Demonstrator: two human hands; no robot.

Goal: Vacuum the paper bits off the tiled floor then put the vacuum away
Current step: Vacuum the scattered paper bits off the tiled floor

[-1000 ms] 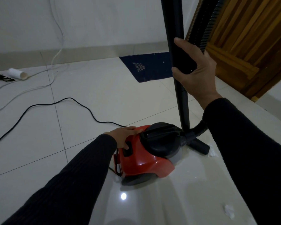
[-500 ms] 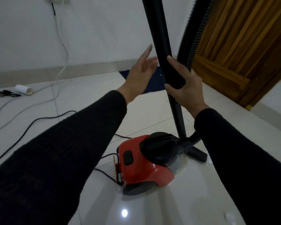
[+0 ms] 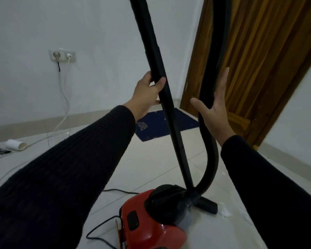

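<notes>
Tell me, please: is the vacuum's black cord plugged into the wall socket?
Plugged in, it appears: a dark plug sits in the wall socket, black cord hanging below.

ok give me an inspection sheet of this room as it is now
surface: pale tiled floor, glossy.
job's things: red vacuum on the floor; its black tube stands tilted, nozzle on the tiles; ribbed hose loops up beside it; white paper bits by the nozzle.
clutter: white paper roll and a small dark item at far left.
hands: left hand grips the tube; right hand open, fingers straight, at the hose.
cables: black cord from the vacuum; white cable hangs from the wall socket.
surroundings: white wall, wooden door, blue mat.
</notes>
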